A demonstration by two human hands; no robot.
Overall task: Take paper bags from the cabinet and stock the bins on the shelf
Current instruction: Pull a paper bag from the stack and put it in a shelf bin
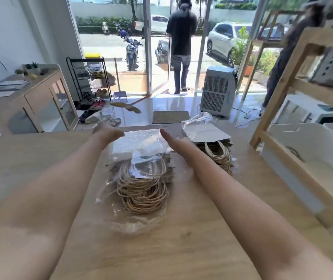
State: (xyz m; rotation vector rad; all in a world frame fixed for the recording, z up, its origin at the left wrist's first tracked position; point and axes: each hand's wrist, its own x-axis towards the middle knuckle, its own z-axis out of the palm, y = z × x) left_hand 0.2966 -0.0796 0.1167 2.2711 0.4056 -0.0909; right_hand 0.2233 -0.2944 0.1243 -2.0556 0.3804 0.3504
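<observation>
text/labels: none readable anywhere, frame is motion-blurred
bag bundles: 2 on the wooden table [40, 178], both stacks of brown paper bags with twine handles
wrapped bundle [141, 174]: centre of table, inside clear plastic wrap, handles toward camera, lies between the two forearms
second bundle [218, 152]: just right of the first, plastic wrap [202, 124] pulled open at its far end
bins: 2 white ones seen on the wooden shelf [295, 77] at right; near white bin [303, 146] on lowest level, another behind it partly cut off
left hand [109, 132]: at far-left corner of wrapped bundle, blurred, fingers curled down on the plastic; cannot tell if gripping
right hand [173, 138]: fingers straight and together, flat on top of wrapped bundle's plastic, holding nothing
people: 1 standing in the doorway [181, 49], back turned
</observation>
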